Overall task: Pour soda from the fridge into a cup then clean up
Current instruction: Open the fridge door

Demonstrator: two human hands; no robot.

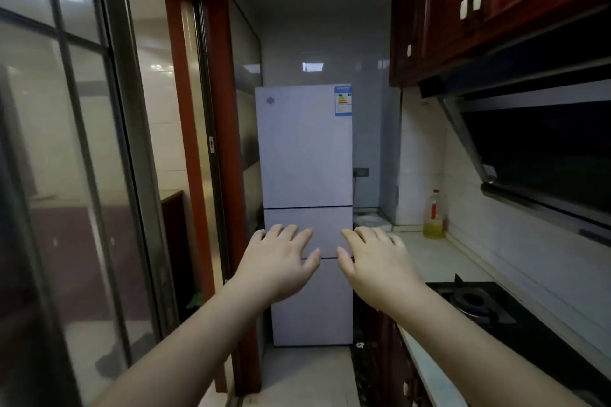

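Both arms reach forward, the left hand [277, 261] and right hand [377, 261] spread flat, fingers relaxed, holding nothing. Ahead at the end of the narrow kitchen stands the fridge [305, 149], all doors closed. On the tabletop [429, 258] to the right, a clear bottle [433, 216] holds yellow liquid low down.

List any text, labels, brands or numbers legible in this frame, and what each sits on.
Nothing can be read.
Energy label at the fridge's top right corner: coloured bars, print too small.
Emblem at the fridge's top left: blurred.
Oil bottle on the counter: red label, unreadable.
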